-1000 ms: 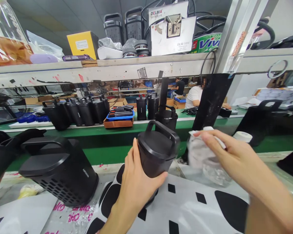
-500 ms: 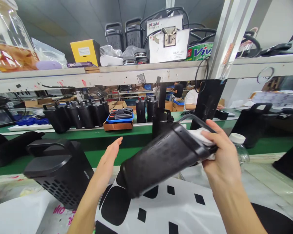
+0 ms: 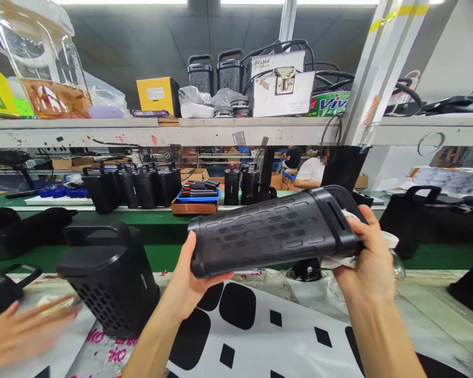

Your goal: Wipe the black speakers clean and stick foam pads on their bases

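Held nearly level above the bench is a black speaker housing (image 3: 260, 233) with slotted sides and a carry handle. My left hand (image 3: 191, 286) cups its narrower left end, thumb on the near side and fingers beneath. At the handle end, my right hand (image 3: 364, 252) grips the housing together with a crumpled white cloth (image 3: 341, 261). The cloth lies between my fingers and the casing, partly hidden. Another black speaker housing (image 3: 110, 283) stands upright to the left of my left forearm. Below my hands lies a white sheet with black shapes (image 3: 256, 346).
At the lower left, another person's hand (image 3: 27, 336) is blurred near a black handled piece (image 3: 8, 286). Several black housings (image 3: 137, 186) stand behind the green bench, beside a tray of parts (image 3: 197, 197). A shelf (image 3: 205, 131) spans above. A clear bottle (image 3: 398, 265) is right of my right hand.
My left hand has closed on the far end of the housing, which has swung from tilted to nearly level. Another person's hand has come further into view at left. The view has shifted slightly.
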Demonstrator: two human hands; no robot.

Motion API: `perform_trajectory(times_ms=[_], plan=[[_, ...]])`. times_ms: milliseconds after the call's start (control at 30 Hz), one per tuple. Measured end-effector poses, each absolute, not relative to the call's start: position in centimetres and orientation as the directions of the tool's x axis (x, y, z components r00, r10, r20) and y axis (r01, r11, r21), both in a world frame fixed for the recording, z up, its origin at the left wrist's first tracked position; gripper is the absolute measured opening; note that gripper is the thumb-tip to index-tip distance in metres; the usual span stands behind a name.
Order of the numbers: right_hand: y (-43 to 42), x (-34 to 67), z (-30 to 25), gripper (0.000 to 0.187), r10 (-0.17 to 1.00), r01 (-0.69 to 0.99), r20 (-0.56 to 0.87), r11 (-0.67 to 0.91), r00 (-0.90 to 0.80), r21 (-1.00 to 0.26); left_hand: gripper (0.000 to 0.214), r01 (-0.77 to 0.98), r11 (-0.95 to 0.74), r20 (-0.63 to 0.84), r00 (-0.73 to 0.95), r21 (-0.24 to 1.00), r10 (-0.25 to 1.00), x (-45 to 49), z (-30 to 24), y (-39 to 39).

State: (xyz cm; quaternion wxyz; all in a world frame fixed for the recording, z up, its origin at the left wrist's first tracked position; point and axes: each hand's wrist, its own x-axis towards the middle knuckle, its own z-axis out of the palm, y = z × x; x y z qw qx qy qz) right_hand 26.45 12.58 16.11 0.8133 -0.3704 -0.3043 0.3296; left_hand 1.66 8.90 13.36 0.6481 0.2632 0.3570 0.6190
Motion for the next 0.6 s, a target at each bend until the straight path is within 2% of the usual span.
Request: perform_trajectory(times_ms=[100, 167, 333, 433, 533, 600], plan=[[12.4, 25.5, 16.0, 0.058, 0.804, -0.409, 0.228, 0.496, 0.549, -0.766, 0.035, -0.622, -0.027, -0.145, -0.224, 0.782, 0.964, 1.1, 13.8, 9.1], [12.2, 25.1, 15.8, 0.058, 0.835, -0.382, 0.265, 0.473, 0.483, -0.794, 0.029, -0.623, -0.113, -0.116, -0.315, 0.774, 0.942, 0.7, 13.9, 9.3], [12.7, 25.2, 15.2, 0.049, 0.930, -0.337, 0.235, 0.326, 0.283, -0.883, 0.022, -0.627, -0.290, -0.020, -0.438, 0.723, 0.899, -0.4, 13.9, 9.6], [13.5, 25.5, 14.7, 0.045, 0.959, -0.317, 0.164, 0.234, 0.232, -0.919, 0.016, -0.597, -0.317, -0.049, -0.515, 0.737, 0.856, -0.8, 14.0, 9.4], [14.6, 26.0, 13.9, 0.034, 0.957, -0.224, 0.120, 0.182, 0.264, -0.957, 0.027, -0.556, -0.288, -0.037, -0.499, 0.780, 0.866, -0.6, 13.9, 9.0], [15.3, 26.4, 13.5, 0.032, 0.916, -0.035, 0.255, 0.279, 0.309, -0.960, 0.051, -0.532, -0.300, 0.064, -0.415, 0.792, 0.907, -0.2, 13.7, 8.7]])
